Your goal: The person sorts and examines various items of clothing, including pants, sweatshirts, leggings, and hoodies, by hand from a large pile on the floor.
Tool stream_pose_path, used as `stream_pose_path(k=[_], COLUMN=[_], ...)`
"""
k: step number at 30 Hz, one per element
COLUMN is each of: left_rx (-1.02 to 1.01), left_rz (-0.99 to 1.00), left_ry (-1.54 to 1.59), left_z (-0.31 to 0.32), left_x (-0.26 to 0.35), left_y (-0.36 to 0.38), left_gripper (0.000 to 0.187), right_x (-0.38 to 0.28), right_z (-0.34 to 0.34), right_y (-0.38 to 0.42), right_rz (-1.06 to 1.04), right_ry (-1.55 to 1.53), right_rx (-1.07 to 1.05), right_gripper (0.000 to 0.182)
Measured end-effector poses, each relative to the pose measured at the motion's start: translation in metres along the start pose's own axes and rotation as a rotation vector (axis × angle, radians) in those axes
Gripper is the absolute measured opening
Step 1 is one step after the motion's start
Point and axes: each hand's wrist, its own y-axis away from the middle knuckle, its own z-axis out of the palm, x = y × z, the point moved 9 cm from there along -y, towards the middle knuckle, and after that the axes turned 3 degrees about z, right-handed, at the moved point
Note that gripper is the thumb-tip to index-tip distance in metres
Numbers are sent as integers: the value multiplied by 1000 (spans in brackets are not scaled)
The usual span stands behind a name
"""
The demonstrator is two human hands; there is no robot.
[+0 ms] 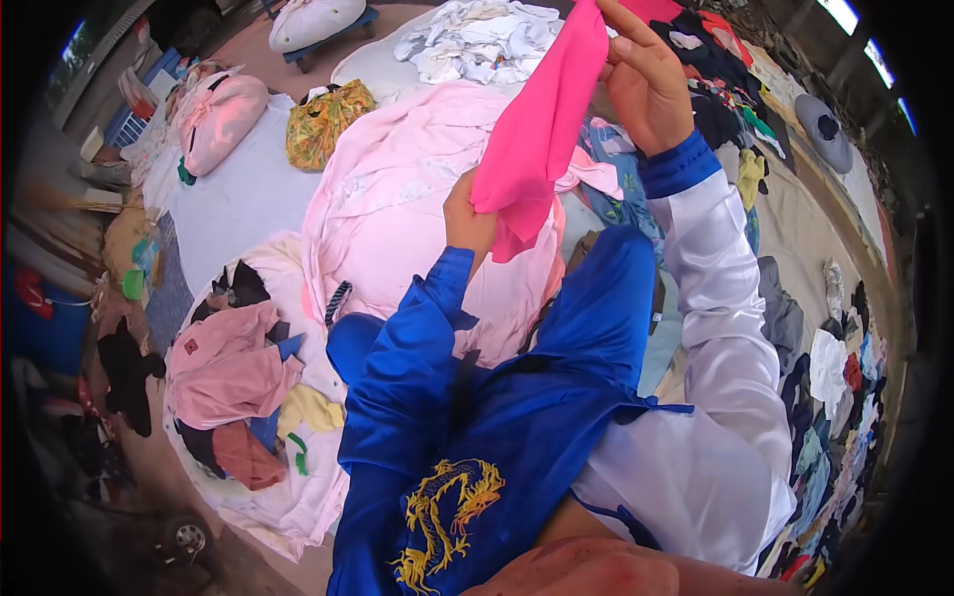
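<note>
A bright pink piece of cloth (542, 139) is stretched at a slant between my two hands. My left hand (468, 221) is closed on its lower left edge, the fingertips hidden behind the fabric. Higher up, my right hand (651, 87) pinches the cloth's upper right edge between thumb and fingers. A loose corner of the cloth hangs just right of my left hand. Below it, a large pale pink sheet (397, 189) is spread in front of my blue-trousered legs. A light pink bow-like strip (590, 176) lies on patterned blue fabric (633, 204) under my right wrist.
White clothes (477, 40) are heaped at the far side. A yellow patterned bundle (328, 124) and a tied pink sack (221, 121) stand at the left. Nearer left, dusty-pink garments (229, 363) lie on a pale cloth. Mixed clothes (830, 372) line the right side.
</note>
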Motion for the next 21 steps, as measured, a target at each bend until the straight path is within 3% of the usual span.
stream_pose_path(k=[2,3,5,7,8,9,13,17,18,21], left_rx=[-63,-94,-26,3,103,42,31,-9,-12,-62], left_rz=[58,-98,-157,-48,-67,-183,-237,-231,-247,-235], left_ry=[110,211,278,129,193,257,244,183,152,-13], left_z=[-21,-31,-59,-95,-101,-107,-117,-117,-120,-143], left_x=[28,37,66,81,98,97,136,164,166,169], left_y=[-8,-13,-33,-62,-71,-83,-112,-130,-133,-151], left_gripper=[32,34,35,33,31,28,24,25,26,26], right_x=[-4,1,15,23,31,38,67,67,69,93], right_z=[-20,-37,-74,-82,-84,-86,-81,-52,-49,-65], right_y=[3,3,2,3,5,6,9,14,16,9], right_rz=[-85,-66,-27,-45,-50,-56,-21,-214,-160,-64], right_ry=[100,193,373,427,470,515,559,891,929,935], right_rx=[90,127,193,236,258,280,301,308,310,328], right_gripper=[43,45,51,58,58,58,54,35,23,19])
